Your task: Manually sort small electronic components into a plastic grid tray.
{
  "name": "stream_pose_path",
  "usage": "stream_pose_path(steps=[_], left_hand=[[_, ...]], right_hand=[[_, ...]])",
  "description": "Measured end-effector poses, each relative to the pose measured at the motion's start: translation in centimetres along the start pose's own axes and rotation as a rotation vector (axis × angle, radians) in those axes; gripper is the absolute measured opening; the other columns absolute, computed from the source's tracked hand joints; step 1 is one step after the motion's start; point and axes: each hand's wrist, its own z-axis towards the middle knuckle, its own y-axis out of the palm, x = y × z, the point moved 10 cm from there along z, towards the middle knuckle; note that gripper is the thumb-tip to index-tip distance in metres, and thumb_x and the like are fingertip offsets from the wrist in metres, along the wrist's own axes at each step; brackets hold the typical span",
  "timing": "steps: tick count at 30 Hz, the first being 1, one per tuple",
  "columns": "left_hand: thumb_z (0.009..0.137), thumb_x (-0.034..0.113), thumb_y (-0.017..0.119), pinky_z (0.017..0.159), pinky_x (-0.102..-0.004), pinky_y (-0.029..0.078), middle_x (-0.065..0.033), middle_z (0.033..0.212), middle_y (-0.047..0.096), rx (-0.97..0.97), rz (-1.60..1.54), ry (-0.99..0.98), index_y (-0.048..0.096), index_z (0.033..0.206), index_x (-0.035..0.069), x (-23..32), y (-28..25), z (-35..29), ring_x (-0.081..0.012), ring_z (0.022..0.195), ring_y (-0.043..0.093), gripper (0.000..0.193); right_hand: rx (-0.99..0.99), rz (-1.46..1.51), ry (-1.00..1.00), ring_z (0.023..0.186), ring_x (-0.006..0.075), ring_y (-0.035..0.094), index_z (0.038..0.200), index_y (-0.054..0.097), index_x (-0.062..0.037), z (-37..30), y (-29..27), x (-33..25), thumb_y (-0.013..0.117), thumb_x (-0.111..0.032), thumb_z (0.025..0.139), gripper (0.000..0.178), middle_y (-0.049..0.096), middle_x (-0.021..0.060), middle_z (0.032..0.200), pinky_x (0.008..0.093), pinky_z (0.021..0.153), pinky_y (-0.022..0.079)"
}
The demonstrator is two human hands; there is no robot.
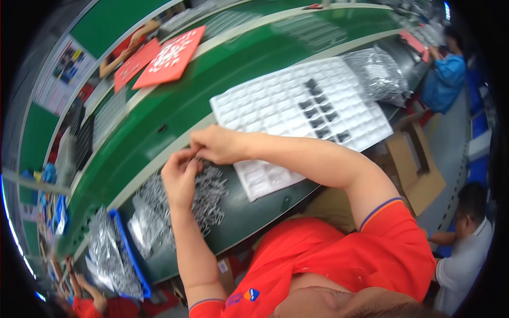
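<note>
My left hand (179,172) and my right hand (218,145) meet fingertip to fingertip above the near edge of the green belt. Both are closed in a pinch; whatever lies between the fingers is too small and hidden to name. Under and beside my left hand spreads a heap of small grey metal-looking parts (209,197), loop-like in shape. To the right of my hands lies a white moulded tray (249,112) with rows of pockets. Several small black pieces (321,108) sit in some of its pockets, and my right forearm crosses over its near part.
A clear plastic bag (139,225) lies left of the heap, near a blue bin (129,254) of grey parts. Beyond the tray is a bulging clear bag (377,74). Red boards (172,57) rest across the belt (222,74). An open carton (416,161) stands right; co-workers sit around.
</note>
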Motion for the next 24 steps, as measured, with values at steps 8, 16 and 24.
stream_pose_path(steps=[8, 16, 24], left_hand=[[0.087, -0.008, 0.062, 0.073, -0.0224, 0.05, -0.004, 0.092, 0.064, 0.126, 0.263, 0.127, 0.063, 0.102, -0.002, 1.9, -0.3, -0.8, -0.0092, 0.078, 0.06, 0.016], [0.082, -0.008, 0.065, 0.07, -0.0238, 0.05, -0.0037, 0.088, 0.065, 0.124, 0.415, 0.133, 0.065, 0.099, 0.0, 3.3, 0.8, -1.3, -0.009, 0.076, 0.059, 0.019], [0.08, -0.01, 0.065, 0.069, -0.0247, 0.05, -0.0062, 0.085, 0.063, 0.145, 0.473, 0.234, 0.064, 0.096, -0.001, 5.1, 1.1, -1.0, -0.0123, 0.074, 0.06, 0.018]], right_hand=[[0.312, -1.126, 0.747, 0.091, 0.0366, 0.07, 0.087, 0.073, -0.0025, -0.8, -28.6, 18.4, 0.064, -0.018, 0.084, 0.018, 0.071, 0.0208, 0.096, 0.0449, 0.081, 0.057], [0.126, -1.217, 0.958, 0.095, 0.0373, 0.07, 0.098, 0.074, -0.0053, -6.1, -37.0, 26.0, 0.056, -0.012, 0.088, 0.022, 0.071, 0.0174, 0.102, 0.0447, 0.081, 0.058], [0.388, -1.318, 0.723, 0.091, 0.0376, 0.071, 0.094, 0.071, -0.0041, 1.0, -36.4, 23.3, 0.057, -0.009, 0.086, 0.018, 0.071, 0.0196, 0.097, 0.045, 0.076, 0.058]])
